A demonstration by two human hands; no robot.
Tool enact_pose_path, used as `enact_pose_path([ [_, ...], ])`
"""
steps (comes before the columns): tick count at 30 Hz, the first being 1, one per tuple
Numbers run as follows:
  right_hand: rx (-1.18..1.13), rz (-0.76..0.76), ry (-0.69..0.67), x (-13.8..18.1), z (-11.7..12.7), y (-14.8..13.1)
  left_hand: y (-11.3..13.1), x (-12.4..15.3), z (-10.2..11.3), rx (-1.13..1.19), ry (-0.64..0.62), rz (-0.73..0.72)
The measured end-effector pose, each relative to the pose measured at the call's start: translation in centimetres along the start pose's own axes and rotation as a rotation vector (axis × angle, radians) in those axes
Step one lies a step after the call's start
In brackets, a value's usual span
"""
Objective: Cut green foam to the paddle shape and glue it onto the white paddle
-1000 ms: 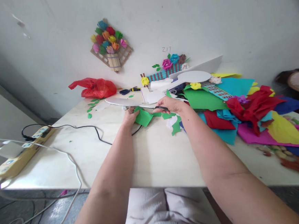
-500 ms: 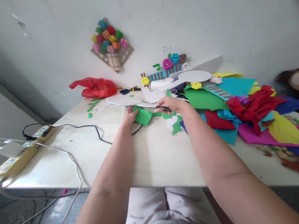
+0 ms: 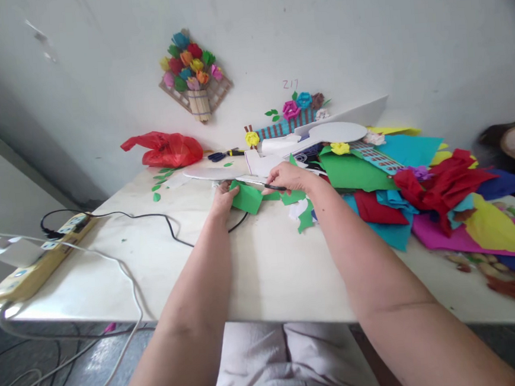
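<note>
Head view: pale wall (image 3: 361, 42) at the back, with a white table (image 3: 286, 280) set against it. Over on the right side, a big heap of bright paper (image 3: 435, 185), maybe kept there to be near but not in the way. On the left, a yellow power strip (image 3: 40, 266), likely there for the cords. Near the wall, a red bag (image 3: 171, 151), perhaps put back to save space.

Right hand (image 3: 289, 177) curled around the black handles of the scissors. Left hand (image 3: 224, 197) pinched narrow on green paper (image 3: 247, 198), probably to keep it still. Green paper between both hands, over the table's middle. Scissors (image 3: 276, 187) pointing left along its top edge; cannot tell if biting in.

Open room in front, down to the table's near edge. Tighter behind, with a white board (image 3: 211, 173) just past the blades. Black cord (image 3: 167, 221) running under the left arm, maybe easy to snag. Green scraps (image 3: 304, 218) close below the right wrist. Tiny green leaves (image 3: 157, 197) farther left, near the bag
</note>
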State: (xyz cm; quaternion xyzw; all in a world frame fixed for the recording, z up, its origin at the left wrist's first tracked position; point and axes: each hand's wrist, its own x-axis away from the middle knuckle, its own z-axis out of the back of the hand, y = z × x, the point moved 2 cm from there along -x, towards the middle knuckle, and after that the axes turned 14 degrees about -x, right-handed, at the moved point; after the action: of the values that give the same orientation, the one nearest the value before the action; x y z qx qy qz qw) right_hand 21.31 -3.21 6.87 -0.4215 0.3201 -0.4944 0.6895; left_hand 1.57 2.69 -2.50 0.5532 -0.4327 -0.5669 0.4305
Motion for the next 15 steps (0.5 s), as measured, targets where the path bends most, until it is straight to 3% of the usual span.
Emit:
enact_pose_path([
  [6, -0.115, 0.030, -0.065, 0.4, 0.7, 0.1, 0.2, 0.1, -0.1, 0.039, 0.008, 0.040],
  [8, -0.155, 0.078, 0.027, 0.3, 1.2, 0.1, 0.3, 0.2, 0.0, 0.050, 0.010, 0.049],
  [12, -0.111, 0.141, 0.362, -0.3, 2.4, 0.7, 0.5, 0.4, 0.1, 0.105, 0.017, 0.101],
  [15, -0.009, 0.146, 0.476, -0.7, 2.9, 1.4, 0.7, 0.7, 0.0, 0.152, 0.012, 0.152],
])
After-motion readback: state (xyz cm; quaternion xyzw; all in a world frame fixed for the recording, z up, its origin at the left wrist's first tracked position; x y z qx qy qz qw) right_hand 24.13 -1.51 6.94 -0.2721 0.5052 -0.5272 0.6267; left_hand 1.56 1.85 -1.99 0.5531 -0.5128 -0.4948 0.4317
